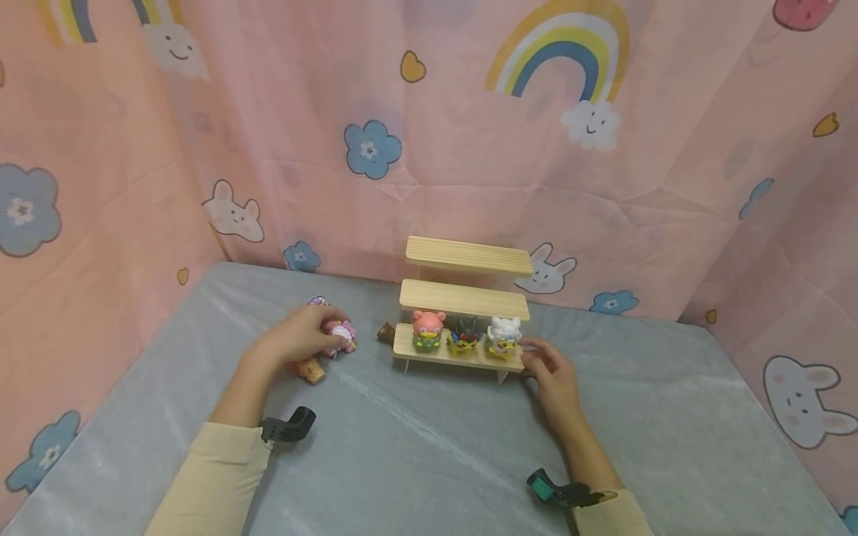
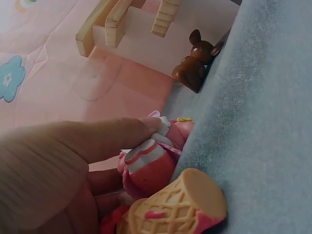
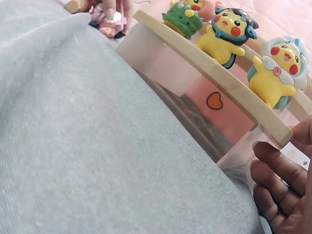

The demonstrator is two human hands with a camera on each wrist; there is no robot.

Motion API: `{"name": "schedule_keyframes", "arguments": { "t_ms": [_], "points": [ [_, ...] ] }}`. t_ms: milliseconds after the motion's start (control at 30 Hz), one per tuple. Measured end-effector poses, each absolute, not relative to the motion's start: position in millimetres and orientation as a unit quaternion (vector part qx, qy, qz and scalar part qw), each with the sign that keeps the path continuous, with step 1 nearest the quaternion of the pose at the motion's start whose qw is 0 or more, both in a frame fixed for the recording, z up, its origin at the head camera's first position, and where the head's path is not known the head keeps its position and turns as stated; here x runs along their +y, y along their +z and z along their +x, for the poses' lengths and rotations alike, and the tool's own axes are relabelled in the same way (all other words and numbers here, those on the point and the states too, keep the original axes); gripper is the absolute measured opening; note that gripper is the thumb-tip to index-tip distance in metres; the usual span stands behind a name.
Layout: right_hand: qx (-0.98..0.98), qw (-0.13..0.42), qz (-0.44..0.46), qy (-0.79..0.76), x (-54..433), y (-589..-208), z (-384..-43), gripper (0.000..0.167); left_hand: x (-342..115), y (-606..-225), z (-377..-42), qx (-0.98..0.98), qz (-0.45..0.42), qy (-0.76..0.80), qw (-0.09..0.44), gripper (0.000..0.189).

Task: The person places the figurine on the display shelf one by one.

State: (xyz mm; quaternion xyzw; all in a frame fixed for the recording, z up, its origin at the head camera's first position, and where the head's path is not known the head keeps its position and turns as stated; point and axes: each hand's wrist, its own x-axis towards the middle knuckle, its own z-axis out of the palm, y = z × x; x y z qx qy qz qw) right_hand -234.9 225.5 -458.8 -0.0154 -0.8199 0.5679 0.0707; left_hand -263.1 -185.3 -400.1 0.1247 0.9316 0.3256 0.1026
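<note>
My left hand (image 1: 298,335) pinches a pink-and-white figurine (image 1: 343,336) low over the grey cloth, thumb laid across its front in the left wrist view. A waffle-cone-shaped toy (image 2: 175,207) lies on its side right beneath that hand. My right hand (image 1: 553,380) grips the right end of the lowest board of a three-tier display shelf (image 1: 469,357), its other fingers curled below the board by the clear support. On this board stand a pink-headed figurine in green (image 1: 427,331), a yellow one with a dark hood (image 1: 465,336) and a yellow one with a white hood (image 1: 504,336).
A small brown animal figurine (image 2: 192,66) sits on the cloth just left of the shelf. Behind the left hand, part of another small toy (image 1: 318,300) shows. A pink printed curtain (image 1: 442,164) hangs along the back and sides of the grey-covered table (image 1: 415,461).
</note>
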Motion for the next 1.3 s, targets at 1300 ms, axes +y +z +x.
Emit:
{"name": "schedule_keyframes", "arguments": {
  "t_ms": [1300],
  "points": [
    [-0.825,0.069,-0.01,0.56,224,-456,-234,0.026,-111,-323,-255,0.789,0.176,0.585,-0.07,0.032]
  ]
}}
